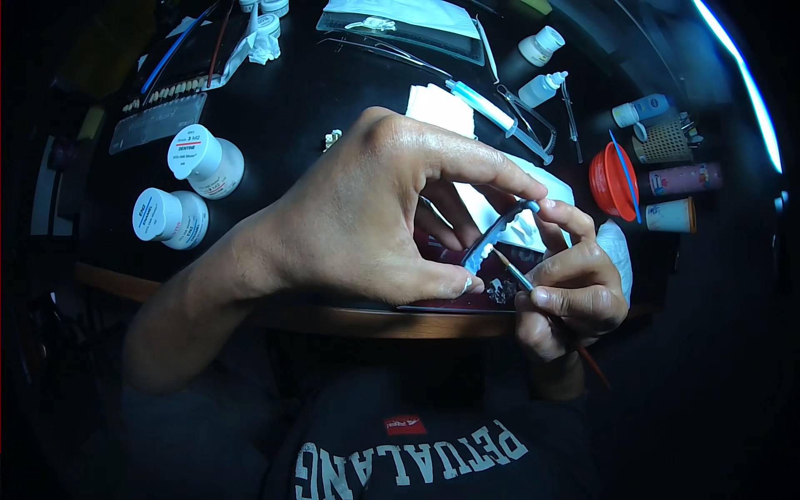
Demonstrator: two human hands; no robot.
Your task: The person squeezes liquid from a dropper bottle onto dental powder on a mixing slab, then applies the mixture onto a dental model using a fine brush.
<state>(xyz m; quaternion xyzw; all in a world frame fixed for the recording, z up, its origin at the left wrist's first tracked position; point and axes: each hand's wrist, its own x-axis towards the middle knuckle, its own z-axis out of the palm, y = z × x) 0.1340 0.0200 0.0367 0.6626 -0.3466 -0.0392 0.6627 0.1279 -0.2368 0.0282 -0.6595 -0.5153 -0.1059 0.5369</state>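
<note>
My left hand (358,208) is closed, pinching a curved dental framework (498,227) between thumb and fingers. The framework is dark and bluish with small white tooth shapes along its inner side. In my right hand (579,292) is a fine brush (520,277) with a reddish handle, gripped like a pen. Its pointed tip is at the white teeth; whether it touches them I cannot tell. A right fingertip rests by the framework's upper end. White material is smeared on my left thumb tip. Beneath the hands lie a dark red mat (433,250) and white paper (550,187).
Two white powder jars (218,167) (185,220) stand at left, near a tooth shade guide (158,121). Behind the hands lie a syringe (487,108) and tweezers (375,52). At right are dropper bottles (543,87), a red bowl (608,185) and a cup (671,216).
</note>
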